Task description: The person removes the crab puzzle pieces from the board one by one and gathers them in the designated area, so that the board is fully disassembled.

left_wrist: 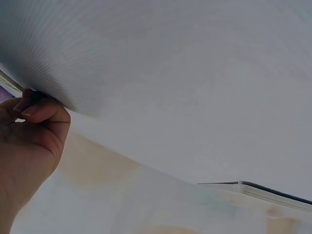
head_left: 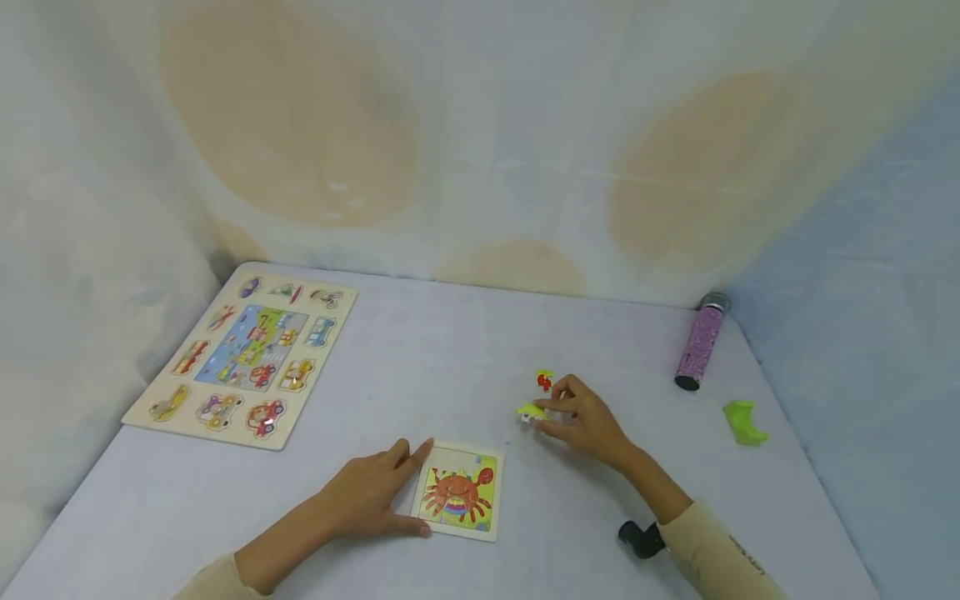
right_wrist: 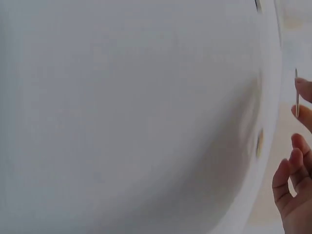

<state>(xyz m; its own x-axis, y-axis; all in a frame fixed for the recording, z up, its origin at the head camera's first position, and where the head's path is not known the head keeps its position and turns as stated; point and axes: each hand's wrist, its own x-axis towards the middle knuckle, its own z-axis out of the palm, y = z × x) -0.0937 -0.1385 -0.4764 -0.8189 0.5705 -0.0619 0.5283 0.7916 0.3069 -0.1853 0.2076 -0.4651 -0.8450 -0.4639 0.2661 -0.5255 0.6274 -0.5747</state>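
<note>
A small square crab puzzle [head_left: 456, 493] in a pale wooden frame lies on the white table. My left hand [head_left: 367, 493] rests at its left side, index finger at the upper left corner and thumb at the lower left. In the left wrist view this hand [left_wrist: 36, 146] shows only partly at the left edge. To the right of the frame, my right hand [head_left: 588, 421] pinches a small yellow and white puzzle piece [head_left: 531, 412] between thumb and fingertip. The right wrist view shows that piece [right_wrist: 297, 95] edge-on, thin. Another piece [head_left: 543, 380], yellow with red, lies just beyond the right fingertips.
A large vehicle puzzle board [head_left: 311, 396] lies at the back left. On the right are a glittery purple bottle [head_left: 701, 346] lying down and a bright green curved block [head_left: 743, 423]. Beside the right forearm lies a black object [head_left: 640, 540], partly covered by the sleeve.
</note>
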